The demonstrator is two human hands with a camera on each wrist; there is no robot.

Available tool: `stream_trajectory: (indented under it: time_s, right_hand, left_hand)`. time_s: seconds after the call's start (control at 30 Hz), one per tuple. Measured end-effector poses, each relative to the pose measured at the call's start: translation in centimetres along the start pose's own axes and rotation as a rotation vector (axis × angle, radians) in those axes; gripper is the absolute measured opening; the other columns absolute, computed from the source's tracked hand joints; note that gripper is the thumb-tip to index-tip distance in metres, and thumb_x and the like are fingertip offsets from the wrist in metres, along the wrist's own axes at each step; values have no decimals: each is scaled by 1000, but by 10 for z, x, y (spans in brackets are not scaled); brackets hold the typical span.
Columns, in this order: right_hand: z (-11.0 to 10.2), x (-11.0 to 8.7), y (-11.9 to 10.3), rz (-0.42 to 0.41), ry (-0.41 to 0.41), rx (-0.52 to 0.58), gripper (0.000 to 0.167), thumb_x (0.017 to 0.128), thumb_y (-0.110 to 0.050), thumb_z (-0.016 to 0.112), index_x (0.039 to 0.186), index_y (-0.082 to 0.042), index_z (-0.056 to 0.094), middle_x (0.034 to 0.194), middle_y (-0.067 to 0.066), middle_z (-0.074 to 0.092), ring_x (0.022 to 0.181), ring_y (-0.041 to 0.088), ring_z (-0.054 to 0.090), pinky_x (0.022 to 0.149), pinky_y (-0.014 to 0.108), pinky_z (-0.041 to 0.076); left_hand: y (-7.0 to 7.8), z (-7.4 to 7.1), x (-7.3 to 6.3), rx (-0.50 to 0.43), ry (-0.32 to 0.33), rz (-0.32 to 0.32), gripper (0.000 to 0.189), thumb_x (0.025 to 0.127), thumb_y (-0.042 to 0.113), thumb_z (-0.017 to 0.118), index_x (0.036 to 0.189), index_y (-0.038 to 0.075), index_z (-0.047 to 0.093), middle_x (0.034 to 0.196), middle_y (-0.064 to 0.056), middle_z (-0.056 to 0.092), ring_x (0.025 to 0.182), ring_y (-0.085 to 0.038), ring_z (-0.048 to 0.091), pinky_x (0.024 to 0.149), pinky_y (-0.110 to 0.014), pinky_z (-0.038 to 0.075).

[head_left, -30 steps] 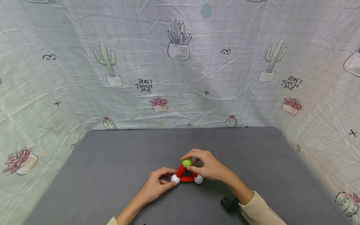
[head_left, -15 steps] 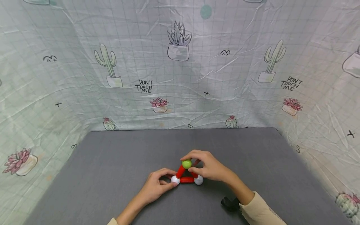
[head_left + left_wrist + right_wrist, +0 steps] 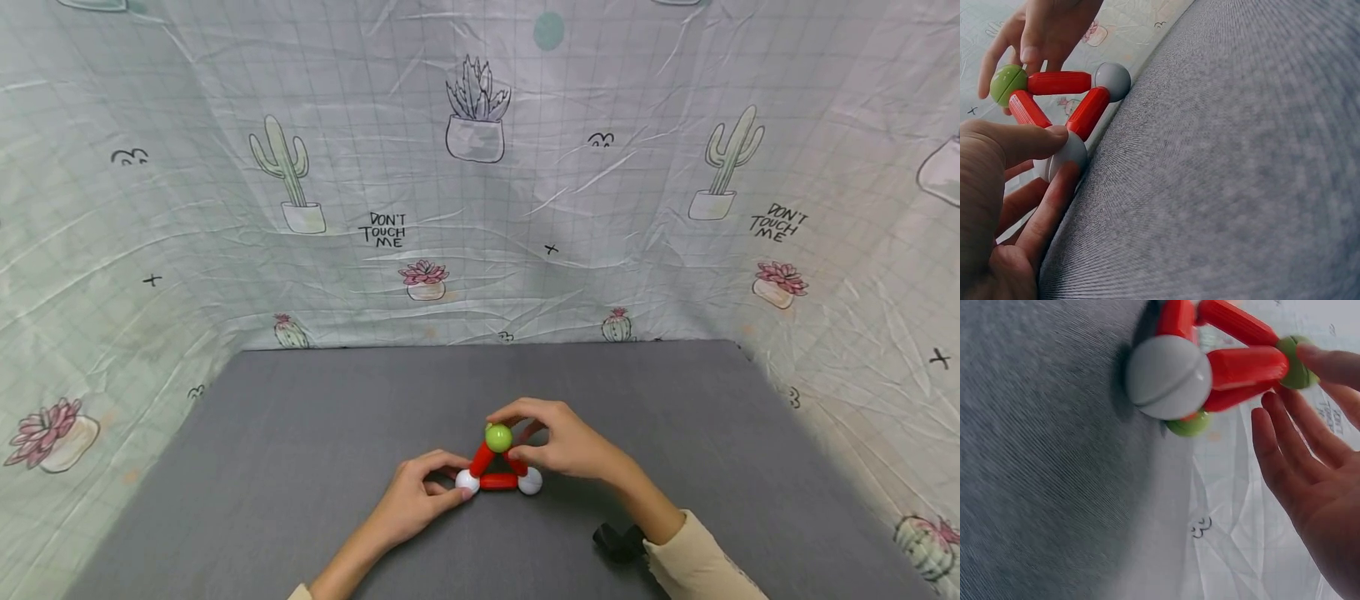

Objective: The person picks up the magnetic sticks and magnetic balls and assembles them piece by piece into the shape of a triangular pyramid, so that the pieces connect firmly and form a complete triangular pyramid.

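Observation:
A pyramid-like frame of red rods and balls stands on the grey table. My left hand (image 3: 412,498) pinches the white ball (image 3: 1063,156) at its near left corner between thumb and fingers. Another white ball (image 3: 529,481) sits at the near right corner, joined by a red rod (image 3: 498,482). At the top is a green ball (image 3: 498,437), with my right hand (image 3: 562,437) around it. In the right wrist view a fingertip overlaps the top ball (image 3: 1297,362), while the other fingers spread loosely. A second green ball (image 3: 1189,424) shows low at the back of the frame.
A black object (image 3: 618,543) lies on the grey tabletop (image 3: 337,417) beside the right forearm. Behind and at the sides hangs a pale curtain (image 3: 540,200) printed with cacti.
My right hand has shifted slightly right, and its thumb and index finger have loosened from the top green ball. The left hand and the frame hold their place.

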State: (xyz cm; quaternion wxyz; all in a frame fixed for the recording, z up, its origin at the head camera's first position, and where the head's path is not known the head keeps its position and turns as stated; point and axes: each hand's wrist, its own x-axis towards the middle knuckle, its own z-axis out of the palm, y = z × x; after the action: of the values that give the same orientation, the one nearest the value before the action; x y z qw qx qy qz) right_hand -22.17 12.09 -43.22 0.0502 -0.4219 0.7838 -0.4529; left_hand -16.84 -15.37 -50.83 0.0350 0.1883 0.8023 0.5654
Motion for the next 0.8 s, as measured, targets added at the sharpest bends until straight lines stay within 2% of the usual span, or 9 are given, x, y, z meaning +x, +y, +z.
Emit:
stream_trajectory:
  time_s: [0.17,0.33,0.5,0.63,0.8]
  right_hand:
    - [-14,-5,-1,-5,46,9,44,92,-8,77,134,-14,65,129,8,71,110,23,70,89,43,60]
    - [-27,-9,-3,18,82,-10,41,94,-11,76,134,-17,65,128,5,71,108,19,71,90,39,60]
    - [-37,-11,-7,44,106,-12,38,96,-13,74,133,-16,66,128,5,71,109,29,71,90,35,59]
    - [-43,-11,-9,54,128,-19,34,98,-12,72,131,-16,66,126,5,72,108,34,70,91,34,59]
    - [-45,-12,-9,75,133,-35,32,99,-13,70,131,-17,66,126,5,72,107,31,71,92,34,58]
  left_hand:
    - [0,1,1,-15,2,-8,30,87,20,85,115,19,75,109,-4,74,77,-8,70,68,-24,60]
    - [1,1,0,-26,7,-7,30,86,19,86,114,18,76,109,-5,74,81,-8,70,69,-24,60]
    - [0,1,1,-19,21,-3,30,85,18,87,113,18,77,109,-5,75,84,-7,69,68,-24,60]
    - [-1,0,1,-24,31,23,30,84,17,87,113,15,77,108,-8,76,85,-6,69,68,-24,61]
    - [-2,0,0,-21,34,19,30,83,17,88,111,15,77,107,-7,76,87,-6,69,69,-24,61]
